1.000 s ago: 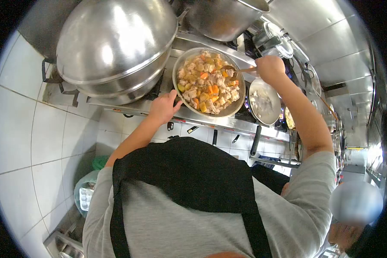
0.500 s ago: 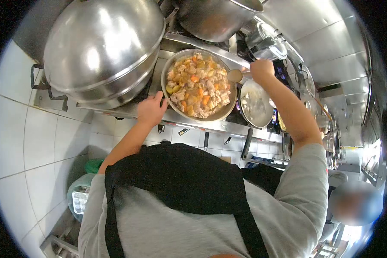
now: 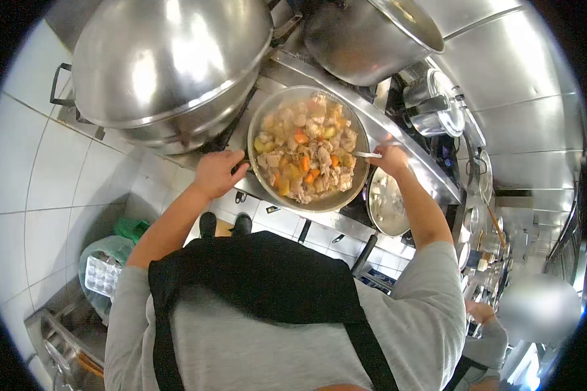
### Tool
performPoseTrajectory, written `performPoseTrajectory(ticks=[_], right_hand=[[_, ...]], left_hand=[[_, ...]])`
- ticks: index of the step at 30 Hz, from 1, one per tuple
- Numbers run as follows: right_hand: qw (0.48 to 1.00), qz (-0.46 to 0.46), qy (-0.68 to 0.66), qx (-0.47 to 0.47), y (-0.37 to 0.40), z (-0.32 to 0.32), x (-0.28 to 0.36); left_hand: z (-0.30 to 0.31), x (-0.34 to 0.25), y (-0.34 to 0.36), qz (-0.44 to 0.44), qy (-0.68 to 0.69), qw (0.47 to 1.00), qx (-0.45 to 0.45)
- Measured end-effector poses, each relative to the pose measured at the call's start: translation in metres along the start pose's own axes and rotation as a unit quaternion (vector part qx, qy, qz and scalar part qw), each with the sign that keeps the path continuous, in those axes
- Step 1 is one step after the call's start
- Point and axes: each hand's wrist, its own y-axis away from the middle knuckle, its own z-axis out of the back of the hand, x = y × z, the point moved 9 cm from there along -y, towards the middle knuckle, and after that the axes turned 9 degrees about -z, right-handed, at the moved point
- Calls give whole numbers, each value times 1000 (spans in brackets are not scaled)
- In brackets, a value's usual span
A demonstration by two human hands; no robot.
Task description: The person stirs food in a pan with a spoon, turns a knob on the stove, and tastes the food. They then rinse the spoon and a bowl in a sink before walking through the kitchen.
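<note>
A wide, shallow metal pan (image 3: 255, 176) is filled with a stew (image 3: 306, 156) of meat chunks, orange carrot pieces and pale yellow chunks. At its left side my left hand (image 3: 220, 173) is closed at the rim, fingers curled around a dark side handle that they mostly hide. My right hand (image 3: 391, 159) grips a ladle (image 3: 367, 155) at the pan's right edge. The ladle's lower end reaches into the stew, its bowl hidden by the food. Below my right hand lies a smaller frying pan (image 3: 388, 202) with whitish residue and a black handle.
A huge domed steel pot (image 3: 169, 72) stands left on the stove, and a tall stockpot (image 3: 365, 42) behind. Further right is a lidded steel pot (image 3: 434, 104). A bin (image 3: 98, 270) with an egg carton sits lower left. Another person (image 3: 482, 332) works at right.
My right hand has come down and toward the pan, and the ladle's bowl has gone from above the right rim into the stew. My left hand stays at the left rim. The view has shifted.
</note>
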Motion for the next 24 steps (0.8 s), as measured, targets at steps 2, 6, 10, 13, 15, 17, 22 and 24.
performPoseTrajectory(ticks=[2, 6, 10, 13, 15, 17, 22, 24], right_hand=[[1000, -1, -4, 7, 8, 4, 8], [999, 31, 24, -32, 16, 34, 8], [997, 42, 49, -40, 27, 59, 10], [995, 47, 76, -48, 33, 83, 13], [992, 48, 101, -56, 43, 104, 19], [986, 51, 148, -63, 54, 124, 30], [964, 78, 235, -99, 72, 161, 59], [947, 68, 292, -116, 78, 178, 78]], left_hand=[[-2, 0, 3, 14, -10, 1000, -9], [-4, -6, 6, 23, -19, 999, -17], [-4, -8, 12, 19, -17, 999, -35], [-1, -10, 10, 29, -29, 999, -29], [1, -10, 9, 35, -41, 998, -28], [2, -9, 10, 35, -46, 998, -33], [5, -11, 11, 12, -24, 998, -62], [4, -11, 10, 2, -22, 997, -71]])
